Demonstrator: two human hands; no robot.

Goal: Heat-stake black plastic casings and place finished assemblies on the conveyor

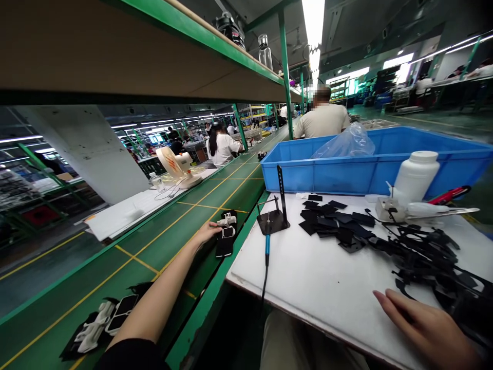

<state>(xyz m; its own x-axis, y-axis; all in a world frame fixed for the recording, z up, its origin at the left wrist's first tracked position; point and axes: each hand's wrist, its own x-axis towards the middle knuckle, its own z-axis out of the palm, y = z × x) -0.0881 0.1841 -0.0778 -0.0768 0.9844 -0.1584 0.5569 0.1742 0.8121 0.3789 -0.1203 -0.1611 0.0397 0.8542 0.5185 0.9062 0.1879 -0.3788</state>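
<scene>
On the green conveyor belt, my left hand (208,233) reaches out with its fingertips closed on a black-and-white plastic assembly (227,233). Its white part sits on a flat black piece, and a white frame lies beside it. My right hand (427,324) rests at the right edge of the white worktable (304,277), fingers loosely stretched and nothing seen in them. Close to it lies a heap of black plastic parts (423,257). Farther back is a pile of flat black pieces (339,221). More black-and-white assemblies (100,321) lie on the belt under my left forearm.
A blue-handled soldering iron (267,244) leans in a black stand (274,222), its cord hanging over the table edge. Behind are a blue bin (323,174) holding a clear plastic bag and a white bottle (417,174). A fan (177,167) stands across the belt. Other people sit farther along.
</scene>
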